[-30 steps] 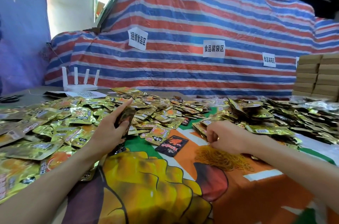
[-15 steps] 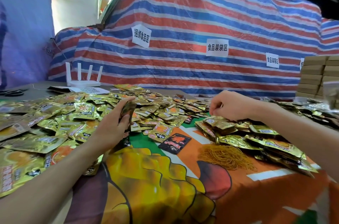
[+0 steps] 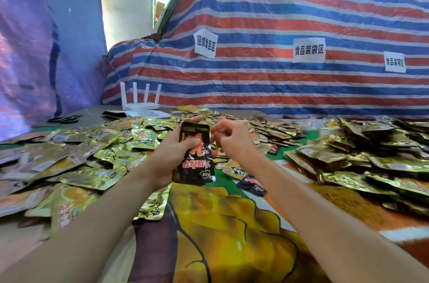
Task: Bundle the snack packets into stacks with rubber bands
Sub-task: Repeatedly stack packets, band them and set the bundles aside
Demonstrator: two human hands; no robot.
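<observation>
Left hand (image 3: 170,157) gripped a packet stack (image 3: 196,155) showing no band; right hand (image 3: 232,141) curled beside it, contents indiscernible, while heaped loose packets (image 3: 92,155) lay unbundled.

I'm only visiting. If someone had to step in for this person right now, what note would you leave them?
Left hand: grips an upright stack of black packets above the table.
Right hand: fingers curled beside the stack's top. Whether it pinches a rubber band is too small to tell.
Loose gold packets lie heaped on the left, with more on the right.
Done: one stack gathered.
Left: no band shows round that stack yet, so band it, then work through the heaps.
</observation>
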